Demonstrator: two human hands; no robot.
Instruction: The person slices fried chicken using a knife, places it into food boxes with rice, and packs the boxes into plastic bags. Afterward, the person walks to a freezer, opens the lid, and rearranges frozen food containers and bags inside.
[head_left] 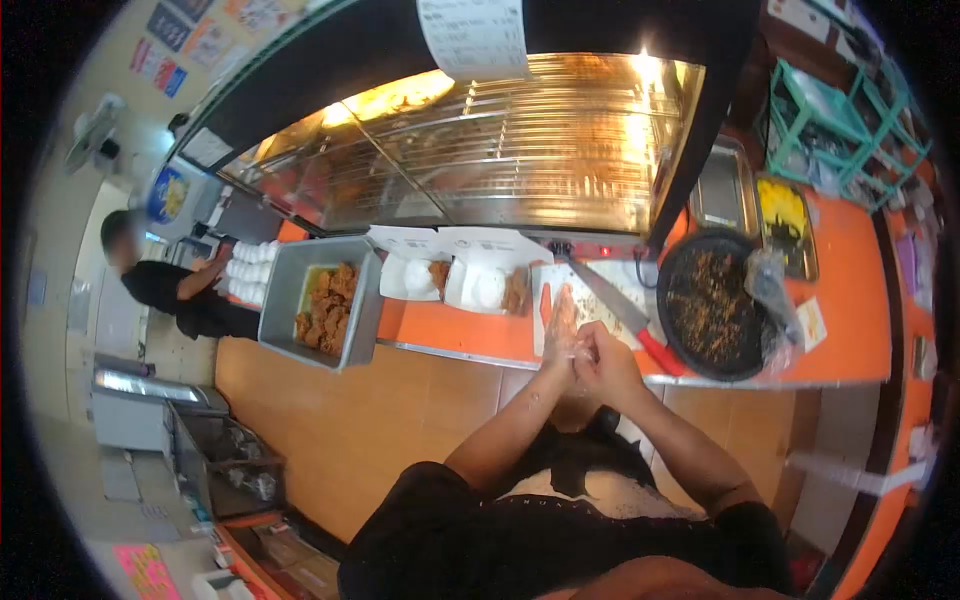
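My left hand (561, 325) points forward over the white board (588, 283), fingers stretched out, with what looks like a clear plastic glove on it. Against its wrist and palm is my right hand (610, 362), its fingers bent and pinching the clear plastic. A knife (612, 299) with a red handle lies on the board just beyond my hands. To the right stands a black round pan (678, 290) with brown bits in it. Two open white boxes (447, 238), left of the board, hold white rounded portions and brown fried pieces.
A grey tub (367, 300) of fried chicken stands at the counter's left end. Behind is a lit glass display cabinet (570, 140). Metal trays (724, 186), a plastic bag (770, 295) and green baskets (820, 110) are on the right. A person (160, 288) in black stands far left.
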